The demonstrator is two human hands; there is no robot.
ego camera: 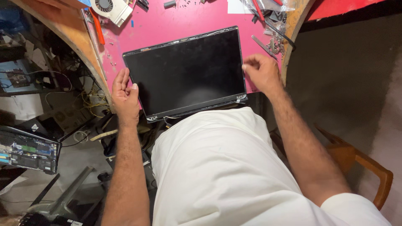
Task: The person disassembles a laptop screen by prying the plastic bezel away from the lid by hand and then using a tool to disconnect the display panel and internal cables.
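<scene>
Cluttered with repair gear, a pink worktable [176, 21] with a wooden rim fills the head camera's only view, where a person in a white shirt leans over a detached laptop screen panel [186, 71] lying flat, dark glass up, at the table's near edge.

The left hand [124, 94], at the panel's 8 o'clock corner, is open, its fingers resting along the bezel edge as if to steady the panel; it grips nothing. The right hand [261, 73], at 3 o'clock, has its fingertips drawn together at the panel's right edge; whether they pinch the bezel or merely touch it cannot be told. With one hand on each side, the panel looks braced against sliding.

At 11 o'clock lie a cooling fan [111, 8] and an orange-handled tool [97, 28]; at 1 o'clock, a clear bag of parts [268, 5] and loose screws. An opened laptop base [27, 150] sits on the floor clutter at 8 o'clock, and a wooden chair [360, 163] stands at 4 o'clock.
</scene>
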